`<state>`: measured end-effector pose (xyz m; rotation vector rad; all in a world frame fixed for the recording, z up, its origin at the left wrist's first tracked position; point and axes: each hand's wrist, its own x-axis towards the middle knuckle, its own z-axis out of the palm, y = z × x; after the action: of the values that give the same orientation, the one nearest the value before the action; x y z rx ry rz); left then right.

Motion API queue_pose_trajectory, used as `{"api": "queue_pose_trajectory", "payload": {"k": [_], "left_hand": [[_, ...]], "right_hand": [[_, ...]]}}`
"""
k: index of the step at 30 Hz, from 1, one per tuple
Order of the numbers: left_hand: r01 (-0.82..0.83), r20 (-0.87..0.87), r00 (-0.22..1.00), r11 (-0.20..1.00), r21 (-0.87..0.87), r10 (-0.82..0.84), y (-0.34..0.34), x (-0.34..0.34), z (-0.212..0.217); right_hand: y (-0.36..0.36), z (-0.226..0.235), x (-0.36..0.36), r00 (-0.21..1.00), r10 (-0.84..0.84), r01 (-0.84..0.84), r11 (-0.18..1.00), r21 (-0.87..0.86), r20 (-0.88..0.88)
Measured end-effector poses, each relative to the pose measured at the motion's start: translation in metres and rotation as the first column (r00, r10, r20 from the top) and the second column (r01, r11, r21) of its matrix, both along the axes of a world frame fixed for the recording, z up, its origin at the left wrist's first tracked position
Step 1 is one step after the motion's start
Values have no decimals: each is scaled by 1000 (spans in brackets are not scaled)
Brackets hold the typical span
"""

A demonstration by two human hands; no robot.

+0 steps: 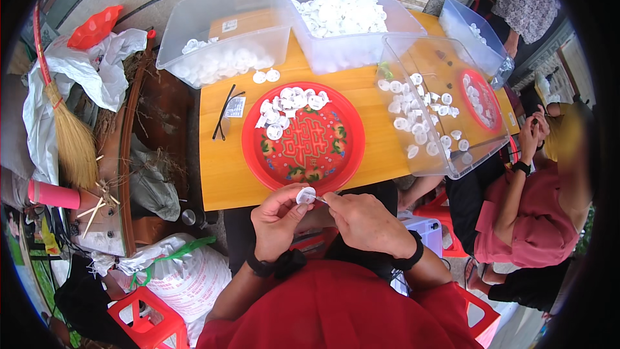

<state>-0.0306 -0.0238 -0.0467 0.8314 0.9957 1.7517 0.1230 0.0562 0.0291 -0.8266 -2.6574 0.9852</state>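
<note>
Between the thumb and fingers of my left hand (275, 221) is a small round white plastic piece (305, 196), its disc facing up. My right hand (371, 221) is closed around a thin tool (320, 200), whose tip meets the edge of the piece; its handle is hidden in my fingers. Both hands are just in front of the near rim of a red round tray (356, 148) with a printed floral pattern. A pile of similar white pieces (294, 102) lies at the tray's far side.
Behind the tray stand two clear bins (174, 39) (303, 52) of white pieces. A transparent bin (413, 161) with scattered pieces sits at the table's right. Eyeglasses (224, 113) rest left of the tray. A seated person (516, 213) is at right; a broom (68, 129) leans at left.
</note>
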Motion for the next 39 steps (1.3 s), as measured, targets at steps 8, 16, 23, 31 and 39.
{"api": "queue_pose_trajectory", "payload": {"k": [8, 16, 23, 31, 39], "left_hand": [[57, -20, 998, 997, 44, -56, -3, -4, -4], [-5, -16, 1000, 1000, -3, 5, 3, -2, 0], [-105, 37, 994, 994, 2, 105, 4, 5, 1], [-134, -2, 991, 991, -26, 134, 6, 8, 0], [-161, -22, 987, 987, -9, 161, 5, 11, 1]], "right_hand": [[20, -10, 6, 988, 142, -137, 987, -83, 59], [-1, -19, 3, 984, -96, 56, 966, -251, -148], [-21, -17, -3, 943, -254, 156, 907, -392, -214], [-31, -24, -4, 930, -276, 175, 913, -367, -244], [-38, -34, -9, 889, -329, 200, 905, -377, -318]]}}
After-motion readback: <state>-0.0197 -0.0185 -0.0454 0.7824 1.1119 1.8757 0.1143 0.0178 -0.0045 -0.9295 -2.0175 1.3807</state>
